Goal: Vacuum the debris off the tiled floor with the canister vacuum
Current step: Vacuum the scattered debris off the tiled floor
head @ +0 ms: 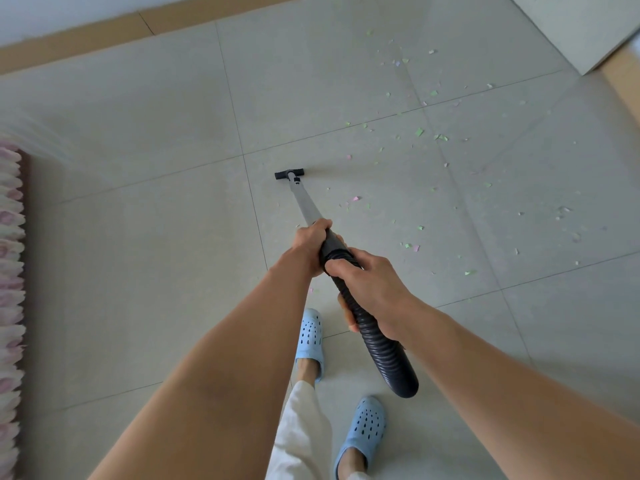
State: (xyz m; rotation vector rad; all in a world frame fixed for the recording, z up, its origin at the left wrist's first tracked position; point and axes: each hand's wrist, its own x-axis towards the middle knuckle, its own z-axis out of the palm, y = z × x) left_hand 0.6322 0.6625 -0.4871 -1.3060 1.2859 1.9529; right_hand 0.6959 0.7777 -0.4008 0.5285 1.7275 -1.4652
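**Both hands on the vacuum, nozzle at the edge of the debris**

Nearest stood two pale blue clogs (363, 432) on the tiled floor (145, 258); above them the right hand (372, 289) had its fingers clamped round the black ribbed hose (384, 351), and just ahead the left hand (311, 245) gripped the black cuff where hose met the grey wand (306, 204); the wand slanted forward to the small black nozzle (289, 174), which rested on the floor; green and pink paper debris (419, 132) lay scattered to the right of the nozzle and beyond it, toward a pale cabinet (575, 26); a pink ruffled fabric (10, 271) edged the far left.
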